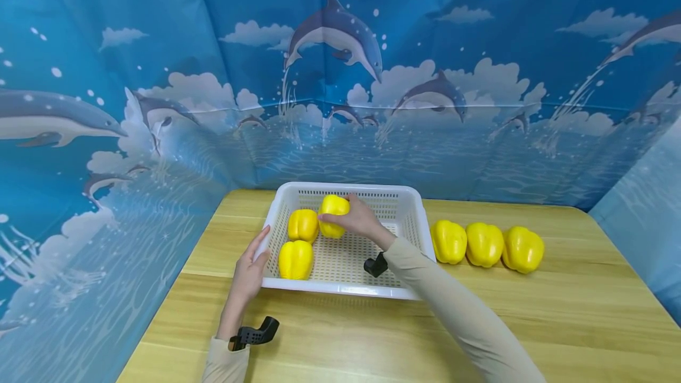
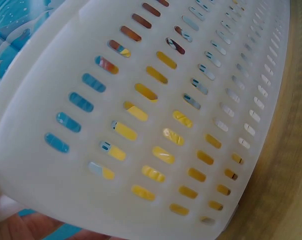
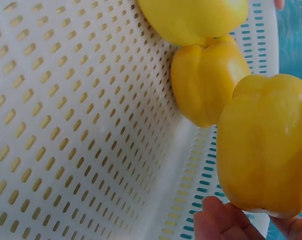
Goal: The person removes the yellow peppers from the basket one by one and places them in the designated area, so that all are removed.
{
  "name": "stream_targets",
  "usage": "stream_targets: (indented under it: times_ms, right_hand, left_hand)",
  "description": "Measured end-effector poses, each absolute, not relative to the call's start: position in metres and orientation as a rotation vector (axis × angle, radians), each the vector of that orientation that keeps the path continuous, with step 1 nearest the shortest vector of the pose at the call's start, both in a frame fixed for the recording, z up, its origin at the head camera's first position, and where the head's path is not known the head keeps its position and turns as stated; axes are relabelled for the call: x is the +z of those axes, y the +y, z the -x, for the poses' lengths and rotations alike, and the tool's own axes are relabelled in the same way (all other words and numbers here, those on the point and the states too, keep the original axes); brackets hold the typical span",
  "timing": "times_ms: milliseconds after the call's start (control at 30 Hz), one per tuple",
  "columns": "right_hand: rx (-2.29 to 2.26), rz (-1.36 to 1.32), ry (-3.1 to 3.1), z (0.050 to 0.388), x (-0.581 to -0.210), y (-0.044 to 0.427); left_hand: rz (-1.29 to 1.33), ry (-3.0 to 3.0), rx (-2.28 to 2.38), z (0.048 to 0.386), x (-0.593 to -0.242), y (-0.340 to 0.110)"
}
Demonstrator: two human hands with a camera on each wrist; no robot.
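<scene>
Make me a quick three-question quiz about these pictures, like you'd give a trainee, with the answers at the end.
1. How many yellow peppers sit on the wooden table, outside the white basket?
2. True or false: the left hand is holding a pepper.
3. The right hand holds: A) the basket's rim, B) one yellow pepper, C) a cup.

Key: 1. Three. 2. False; it is at the basket's rim. 3. B.
</scene>
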State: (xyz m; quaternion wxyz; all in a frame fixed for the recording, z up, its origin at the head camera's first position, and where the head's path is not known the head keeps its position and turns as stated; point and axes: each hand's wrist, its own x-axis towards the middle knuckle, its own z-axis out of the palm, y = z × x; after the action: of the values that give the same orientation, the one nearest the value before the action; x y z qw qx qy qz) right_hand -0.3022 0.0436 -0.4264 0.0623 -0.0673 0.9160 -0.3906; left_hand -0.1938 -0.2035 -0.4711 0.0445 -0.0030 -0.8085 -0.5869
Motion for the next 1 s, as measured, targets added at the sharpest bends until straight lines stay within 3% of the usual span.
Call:
stream_targets:
  times_ms: [1000]
  right_hand:
    - [-1.488, 0.257, 2.660, 0.282, -0.397, 0.061]
  left_hand:
    - [-0.019, -2.476, -1.776, 0.193, -0.469, -0.202]
